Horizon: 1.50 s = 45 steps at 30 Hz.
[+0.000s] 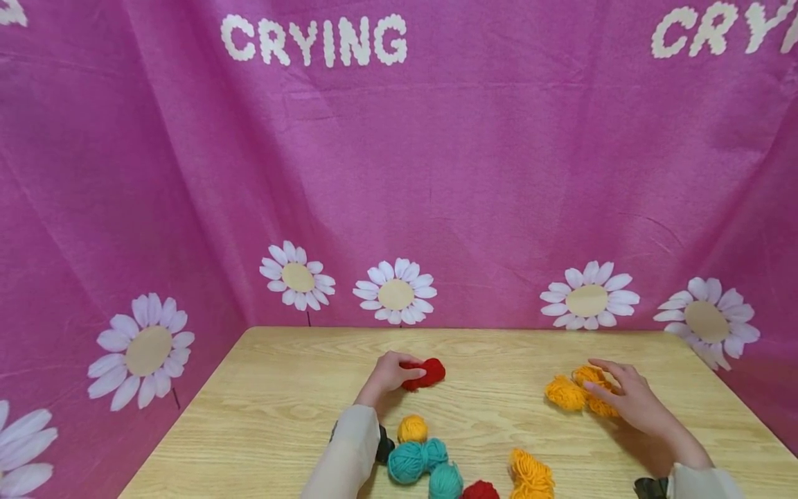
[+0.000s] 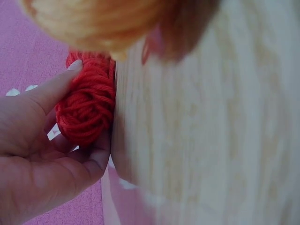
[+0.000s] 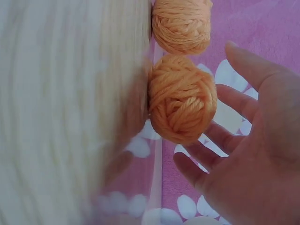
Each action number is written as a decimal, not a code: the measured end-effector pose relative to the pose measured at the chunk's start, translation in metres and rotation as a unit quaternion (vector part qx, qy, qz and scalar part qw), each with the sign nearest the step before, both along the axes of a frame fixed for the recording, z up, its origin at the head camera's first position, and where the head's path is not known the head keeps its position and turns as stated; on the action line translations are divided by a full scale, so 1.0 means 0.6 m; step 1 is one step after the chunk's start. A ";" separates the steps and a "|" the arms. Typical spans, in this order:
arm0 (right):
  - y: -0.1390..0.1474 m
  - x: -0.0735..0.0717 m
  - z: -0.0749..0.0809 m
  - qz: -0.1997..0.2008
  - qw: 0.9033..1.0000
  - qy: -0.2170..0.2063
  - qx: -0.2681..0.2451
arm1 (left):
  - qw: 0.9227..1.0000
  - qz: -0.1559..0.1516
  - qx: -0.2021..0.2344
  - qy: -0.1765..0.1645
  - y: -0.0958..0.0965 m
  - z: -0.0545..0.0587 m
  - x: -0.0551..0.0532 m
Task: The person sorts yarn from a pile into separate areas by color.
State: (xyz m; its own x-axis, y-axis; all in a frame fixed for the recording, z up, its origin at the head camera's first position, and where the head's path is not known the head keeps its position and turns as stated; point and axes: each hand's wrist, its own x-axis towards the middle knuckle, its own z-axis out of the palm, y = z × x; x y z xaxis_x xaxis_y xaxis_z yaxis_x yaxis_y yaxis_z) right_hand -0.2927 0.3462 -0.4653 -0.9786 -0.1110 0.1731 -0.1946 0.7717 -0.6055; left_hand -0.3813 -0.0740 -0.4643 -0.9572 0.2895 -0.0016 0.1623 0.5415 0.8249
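Left hand (image 1: pixel 390 374) grips red yarn (image 1: pixel 433 373), far part of table (image 1: pixel 293 395); long axis roughly left-right, right end slightly farther. Right hand (image 1: pixel 636 402) spread wide at orange yarn (image 3: pixel 183 101), contact unclear.

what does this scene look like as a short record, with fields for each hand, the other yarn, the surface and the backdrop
left hand: grips red yarn
right hand: loosely spread by orange yarn, contact unclear
yarn closer to the person: orange ball, teal yarn, second red piece, orange skein
surface: wood-grain tabletop
backdrop: pink cloth with white daisies and lettering
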 end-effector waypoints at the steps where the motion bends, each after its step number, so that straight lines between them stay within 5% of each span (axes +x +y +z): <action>1: -0.002 0.001 0.001 0.000 1.000 0.002 0.001 | 1.000 0.000 -0.001 -0.001 0.000 0.001 0.000; 15: -0.016 0.009 0.007 0.006 0.999 0.032 -0.010 | 1.000 0.009 -0.020 -0.001 0.002 0.003 0.002; 29: -0.047 0.017 0.021 0.047 0.992 0.114 -0.037 | 1.000 0.017 -0.022 -0.003 0.004 0.002 -0.006; 45: -0.084 0.039 0.021 0.106 0.983 0.144 -0.029 | 1.000 0.021 -0.020 0.000 0.000 0.001 0.000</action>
State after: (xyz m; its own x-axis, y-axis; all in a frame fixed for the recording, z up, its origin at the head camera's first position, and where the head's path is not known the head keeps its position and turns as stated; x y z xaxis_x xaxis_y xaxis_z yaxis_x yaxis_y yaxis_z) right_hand -0.2692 0.2957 -0.4529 -0.8437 -0.2883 0.4528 -0.5175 0.6609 -0.5436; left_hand -0.3812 -0.0738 -0.4637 -0.9685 0.2487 -0.0130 0.1381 0.5797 0.8030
